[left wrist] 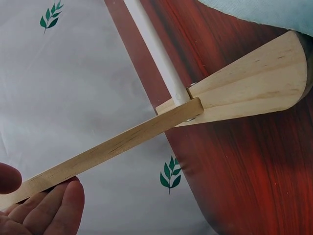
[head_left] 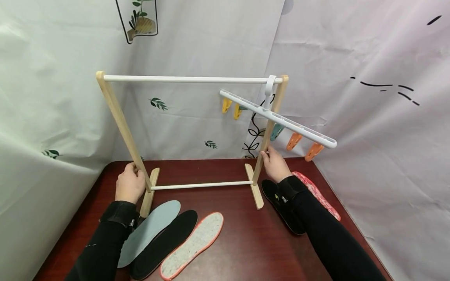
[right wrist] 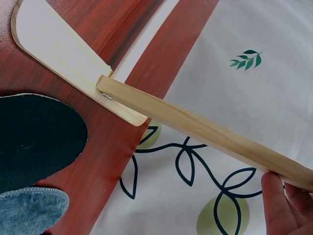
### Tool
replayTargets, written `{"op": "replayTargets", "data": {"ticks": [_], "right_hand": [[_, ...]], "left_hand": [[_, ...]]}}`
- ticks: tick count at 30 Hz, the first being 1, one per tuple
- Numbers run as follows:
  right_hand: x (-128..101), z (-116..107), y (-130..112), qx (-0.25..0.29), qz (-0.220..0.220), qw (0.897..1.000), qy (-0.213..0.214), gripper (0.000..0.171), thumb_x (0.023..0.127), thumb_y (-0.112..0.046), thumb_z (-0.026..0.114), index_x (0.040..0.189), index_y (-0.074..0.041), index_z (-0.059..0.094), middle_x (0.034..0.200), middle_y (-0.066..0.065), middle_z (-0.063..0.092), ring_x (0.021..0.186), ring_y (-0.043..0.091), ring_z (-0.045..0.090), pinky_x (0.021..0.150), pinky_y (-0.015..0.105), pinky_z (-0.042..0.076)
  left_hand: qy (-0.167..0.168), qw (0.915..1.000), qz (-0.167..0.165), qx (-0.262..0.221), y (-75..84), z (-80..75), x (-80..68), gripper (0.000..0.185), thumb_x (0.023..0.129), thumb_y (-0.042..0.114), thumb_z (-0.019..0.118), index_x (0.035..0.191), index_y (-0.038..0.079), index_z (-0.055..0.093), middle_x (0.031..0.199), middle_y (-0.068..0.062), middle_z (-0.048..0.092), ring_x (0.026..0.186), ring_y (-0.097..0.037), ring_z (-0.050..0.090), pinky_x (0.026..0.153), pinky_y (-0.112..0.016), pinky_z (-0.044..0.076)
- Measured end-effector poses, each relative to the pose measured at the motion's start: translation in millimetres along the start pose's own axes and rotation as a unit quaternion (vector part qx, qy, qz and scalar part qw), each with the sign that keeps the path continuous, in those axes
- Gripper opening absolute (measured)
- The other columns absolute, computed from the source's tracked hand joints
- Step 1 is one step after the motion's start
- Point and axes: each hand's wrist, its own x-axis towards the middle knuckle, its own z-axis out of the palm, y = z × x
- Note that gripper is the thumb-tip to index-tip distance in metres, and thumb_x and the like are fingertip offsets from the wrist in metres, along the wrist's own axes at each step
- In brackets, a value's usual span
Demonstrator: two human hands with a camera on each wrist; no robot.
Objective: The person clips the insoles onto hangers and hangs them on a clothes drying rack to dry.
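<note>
Rack [head_left: 197, 79] uprights gripped by left hand [head_left: 129, 186] and, apparently, right hand [head_left: 275, 165].

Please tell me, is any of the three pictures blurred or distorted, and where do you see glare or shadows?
Head view: sharp, but wide-angle bending tilts the wooden rack posts outward; soft even light, faint shadows under the insoles. Left wrist view: mild glare streaks on the red table, left hand slightly soft at the edge. Right wrist view: clear, the right hand cut off at the corner.
</note>
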Motion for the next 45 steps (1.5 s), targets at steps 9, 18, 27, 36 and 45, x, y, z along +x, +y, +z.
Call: {"op": "replayTargets", "data": {"ticks": [9, 18, 27, 36, 45], "right_hand": [[-1, 0, 0, -0.009, -0.001, 1.000, 0.010, 0.031, 0.111, -0.024, 0.042, 0.125, 0.001, 0.053, 0.117, 0.026, 0.063, 0.109, 0.042, 0.065, 0.092, 0.055, 0.050], [-1, 1, -1, -0.003, 0.003, 1.000, 0.011, 0.031, 0.111, -0.024, 0.043, 0.124, 0.001, 0.055, 0.117, 0.025, 0.063, 0.108, 0.041, 0.066, 0.091, 0.053, 0.051], [-1, 2, 0, -0.001, 0.000, 1.000, 0.016, 0.030, 0.111, -0.024, 0.044, 0.126, 0.000, 0.055, 0.114, 0.023, 0.063, 0.095, 0.035, 0.063, 0.080, 0.046, 0.046], [-1, 3, 1, 0.016, 0.002, 1.000, 0.006, 0.032, 0.111, -0.024, 0.043, 0.130, 0.000, 0.054, 0.120, 0.024, 0.064, 0.107, 0.038, 0.066, 0.088, 0.049, 0.051], [-3, 2, 3, 0.028, 0.000, 1.000, 0.000, 0.036, 0.111, -0.023, 0.044, 0.138, 0.000, 0.051, 0.127, 0.026, 0.063, 0.116, 0.041, 0.065, 0.099, 0.054, 0.051]], "left_hand": [[0.003, 1.0000, 0.005, 0.001, 0.2, -0.2, -0.2, 0.051, 0.106, 0.024, 0.035, 0.149, -0.003, 0.042, 0.134, -0.031, 0.061, 0.112, -0.049, 0.064, 0.090, -0.060, 0.053], [-0.005, 0.9999, 0.005, -0.007, -1.2, 0.0, -1.0, 0.052, 0.106, 0.024, 0.034, 0.150, -0.002, 0.041, 0.137, -0.030, 0.060, 0.116, -0.048, 0.063, 0.094, -0.059, 0.051], [-0.024, 0.9996, 0.016, -0.007, -0.3, -3.2, -5.0, 0.053, 0.106, 0.023, 0.034, 0.153, -0.002, 0.036, 0.141, -0.030, 0.057, 0.119, -0.048, 0.061, 0.095, -0.060, 0.051], [-0.058, 0.9980, 0.019, 0.019, -8.1, -5.0, -9.3, 0.054, 0.107, 0.025, 0.037, 0.153, -0.004, 0.037, 0.142, -0.030, 0.056, 0.120, -0.048, 0.060, 0.096, -0.060, 0.049], [-0.185, 0.9666, 0.057, 0.168, -25.9, -3.4, -32.9, 0.038, 0.101, 0.023, 0.056, 0.114, -0.011, 0.063, 0.088, -0.024, 0.068, 0.072, -0.034, 0.065, 0.063, -0.046, 0.051]]}}
